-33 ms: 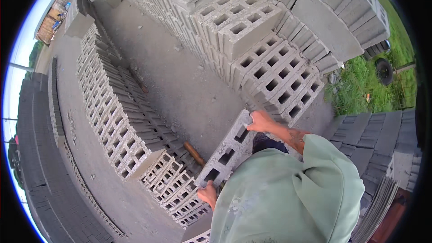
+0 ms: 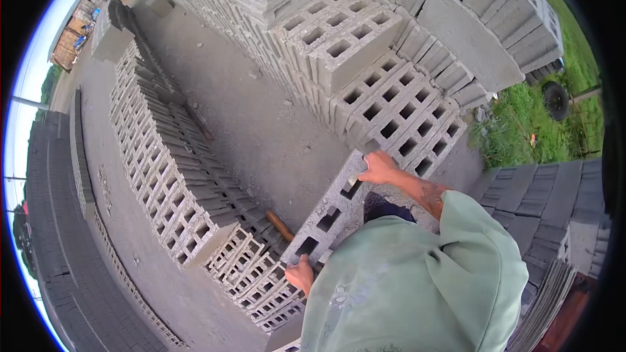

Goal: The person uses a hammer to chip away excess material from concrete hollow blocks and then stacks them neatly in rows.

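Note:
A grey hollow concrete block is held between my two hands, close in front of my body. Its row of rectangular holes faces up and it slants from lower left to upper right. My right hand is closed on the far end, with the thumb over the edge. At the near end, my left hand grips the corner; some of its fingers are hidden beneath. A stepped stack of similar blocks stands just beyond my right hand. A lower row of blocks stands beside my left hand.
A brown wooden stick or handle lies by the left row. Grey ground runs between the left row and the tall right stack. At the right are grass, a tyre and dark grey stacked blocks.
The block's far end has shifted slightly up and right with my right hand. My left hand is slightly nearer the left row. Both hands keep hold of the block.

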### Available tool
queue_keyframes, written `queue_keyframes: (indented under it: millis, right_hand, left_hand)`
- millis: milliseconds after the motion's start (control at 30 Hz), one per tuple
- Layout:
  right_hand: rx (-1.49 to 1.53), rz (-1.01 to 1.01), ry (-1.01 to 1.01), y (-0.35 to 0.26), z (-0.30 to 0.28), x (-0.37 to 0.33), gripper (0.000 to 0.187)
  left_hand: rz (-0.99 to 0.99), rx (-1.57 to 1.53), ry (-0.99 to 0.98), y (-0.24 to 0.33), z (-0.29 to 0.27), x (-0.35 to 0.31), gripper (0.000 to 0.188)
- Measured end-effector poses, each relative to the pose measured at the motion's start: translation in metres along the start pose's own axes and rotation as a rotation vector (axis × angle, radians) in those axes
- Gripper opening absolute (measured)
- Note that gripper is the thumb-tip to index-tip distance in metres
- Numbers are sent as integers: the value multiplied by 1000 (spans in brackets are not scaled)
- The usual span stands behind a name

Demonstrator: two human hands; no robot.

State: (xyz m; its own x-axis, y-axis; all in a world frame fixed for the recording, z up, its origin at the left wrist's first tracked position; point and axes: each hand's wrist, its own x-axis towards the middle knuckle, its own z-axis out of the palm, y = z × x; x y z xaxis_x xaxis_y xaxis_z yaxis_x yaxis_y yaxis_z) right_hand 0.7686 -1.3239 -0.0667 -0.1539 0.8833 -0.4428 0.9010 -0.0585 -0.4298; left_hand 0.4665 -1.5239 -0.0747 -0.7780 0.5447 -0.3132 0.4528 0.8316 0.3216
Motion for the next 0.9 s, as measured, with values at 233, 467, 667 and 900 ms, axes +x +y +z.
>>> queue_keyframes:
  millis: [233,467,667,900]
  right_hand:
    - [4,78,221,124,-232,115,43]
    - [648,398,1193,186,-231,180,90]
    - [1355,418,971,166,-179,227,111]
    - [1238,466,1142,176,-175,239,99]
  left_hand:
    - [379,-46,-15,285,57,10,59]
    - [532,-209,-163,451,134,17,58]
    - [327,-331,-573,444,172,9,67]
    - [474,-79,-426,465,149,-31,68]
